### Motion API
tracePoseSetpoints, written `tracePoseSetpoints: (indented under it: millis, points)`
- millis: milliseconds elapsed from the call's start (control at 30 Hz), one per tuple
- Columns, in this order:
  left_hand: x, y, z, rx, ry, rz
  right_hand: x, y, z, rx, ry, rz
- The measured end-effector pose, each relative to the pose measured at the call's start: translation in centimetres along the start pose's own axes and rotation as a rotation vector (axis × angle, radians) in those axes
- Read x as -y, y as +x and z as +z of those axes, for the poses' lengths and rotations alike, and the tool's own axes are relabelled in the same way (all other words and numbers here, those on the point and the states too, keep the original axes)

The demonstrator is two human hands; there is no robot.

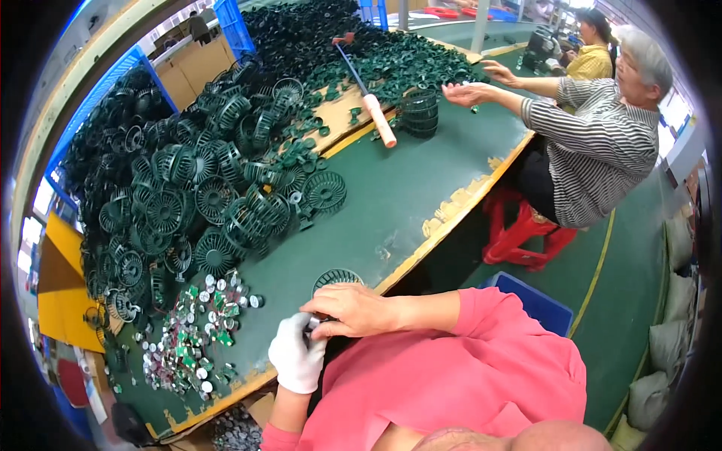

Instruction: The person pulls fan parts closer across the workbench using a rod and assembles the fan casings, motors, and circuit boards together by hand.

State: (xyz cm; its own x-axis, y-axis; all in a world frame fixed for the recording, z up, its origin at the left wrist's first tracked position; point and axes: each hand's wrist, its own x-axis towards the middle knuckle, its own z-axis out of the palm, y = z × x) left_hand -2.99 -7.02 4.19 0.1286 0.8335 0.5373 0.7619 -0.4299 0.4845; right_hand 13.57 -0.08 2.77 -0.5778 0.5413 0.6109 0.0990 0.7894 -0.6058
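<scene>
My left hand [295,355], in a white glove, is closed round a small silvery part [313,323] at the table's near edge. Bare fingers of my right hand [347,309] curl over the same part from the other side. Most of it is hidden between the two hands, so its exact kind cannot be made out. Just beyond my right hand lies a round dark green fan cage [336,278], partly covered by the hand. To the left of my gloved hand spreads a heap of small silver motors [197,338] with green circuit boards and thin wires.
A tall pile of green fan cages [214,195] fills the table's left side. Smaller green parts [421,64] heap up behind, near a long tool with a pink handle [378,120]. A co-worker [602,135] sits at the right on a red stool [519,237]. A blue bin [530,301] stands below.
</scene>
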Motion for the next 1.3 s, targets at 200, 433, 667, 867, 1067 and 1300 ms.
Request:
tracePoseSetpoints:
  millis: [200,433,667,867,1067,1300]
  points:
    - [0.4,-0.2,1.3,0.058,0.175,0.169,-0.1,-0.3,-1.3,0.218,0.141,0.257]
    - [0.4,0.4,1.6,0.261,0.137,-0.059,-2.4,-0.1,-2.9,0.301,-0.635,0.046]
    - [2.5,-0.1,1.7,0.226,0.225,0.016,-3.9,1.4,-3.3,0.491,-0.537,-0.064]
    - [3.4,-0.5,1.2,0.275,0.212,0.050,-2.6,1.8,-3.0,0.572,-0.538,-0.081]
    - [3.8,-0.9,1.1,0.265,0.209,0.088,-2.8,1.8,-2.3,0.613,-0.533,-0.114]
    - [4.2,-1.0,1.2,0.241,0.162,0.048,-3.4,2.2,-1.7,0.585,-0.528,-0.099]
